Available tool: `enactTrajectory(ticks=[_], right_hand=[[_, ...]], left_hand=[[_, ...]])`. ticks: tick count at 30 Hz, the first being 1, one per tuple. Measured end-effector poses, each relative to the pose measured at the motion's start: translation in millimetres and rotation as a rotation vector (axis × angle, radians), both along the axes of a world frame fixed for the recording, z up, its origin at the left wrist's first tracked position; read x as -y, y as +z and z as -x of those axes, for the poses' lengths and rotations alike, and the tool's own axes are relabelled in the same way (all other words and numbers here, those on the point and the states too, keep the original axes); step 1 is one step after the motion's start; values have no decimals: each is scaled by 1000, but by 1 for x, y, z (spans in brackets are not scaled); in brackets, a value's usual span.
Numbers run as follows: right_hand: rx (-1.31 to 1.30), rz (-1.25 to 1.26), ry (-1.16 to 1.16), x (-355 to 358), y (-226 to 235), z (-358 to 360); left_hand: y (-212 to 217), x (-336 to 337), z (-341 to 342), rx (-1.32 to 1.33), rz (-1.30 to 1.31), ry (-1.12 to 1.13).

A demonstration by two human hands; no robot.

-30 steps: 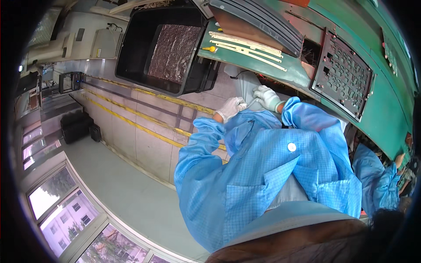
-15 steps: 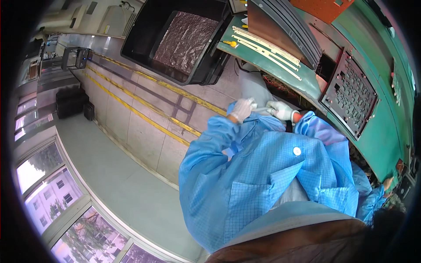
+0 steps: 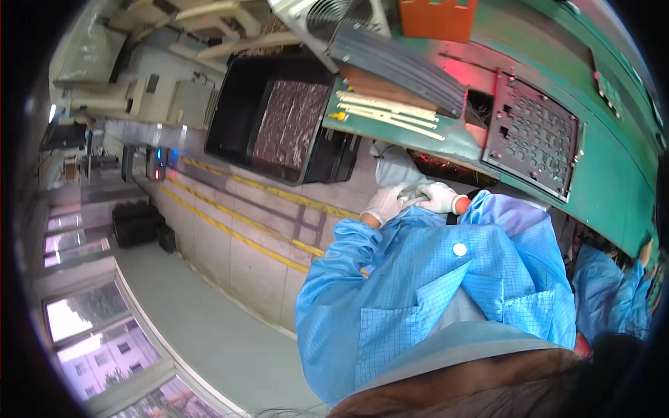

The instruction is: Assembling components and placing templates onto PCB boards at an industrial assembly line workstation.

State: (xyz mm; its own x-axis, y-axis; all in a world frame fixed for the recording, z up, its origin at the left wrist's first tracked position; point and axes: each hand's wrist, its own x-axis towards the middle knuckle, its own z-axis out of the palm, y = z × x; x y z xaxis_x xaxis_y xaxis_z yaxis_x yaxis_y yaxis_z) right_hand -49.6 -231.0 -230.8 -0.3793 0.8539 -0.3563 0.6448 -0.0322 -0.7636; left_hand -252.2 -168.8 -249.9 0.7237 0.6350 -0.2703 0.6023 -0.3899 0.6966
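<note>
Both my hands wear white gloves and meet in front of my blue checked coat [image 3: 446, 292]. My left hand [image 3: 385, 204] has its fingers curled in toward the right. Beside it, my right hand [image 3: 437, 198] is closed too, its fingertips close to those of the left. Between them is a small greyish-white piece [image 3: 414, 198], too hidden to name. Just beyond the hands, my grey trouser leg [image 3: 395, 166] shows below the bench edge.
The green workbench [image 3: 610, 209] carries a dark perforated fixture plate [image 3: 535, 136], pale thin strips [image 3: 390, 115], a yellow item [image 3: 337, 116], a dark ribbed panel [image 3: 397, 66] and an orange block [image 3: 437, 19]. A black bin [image 3: 237, 111] stands left of it. Another person's blue sleeve [image 3: 603, 292] is at right.
The view has shifted, so the bench and bin appear further left and lower. My hands have come closer together, and less of the greyish-white piece shows between them.
</note>
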Motion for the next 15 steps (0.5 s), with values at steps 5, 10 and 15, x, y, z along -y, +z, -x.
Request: enactTrajectory(ticks=[5,10,15], right_hand=[[-35,-386,-179,13,21,-29],[-49,-680,-290,45,79,-67],[7,-908,-590,79,153,-107]], left_hand=[[-11,-13,-41,-362,-128,-39],[-66,-19,-62,-254,-115,-77],[-114,-34,-43,-342,-257,-650]])
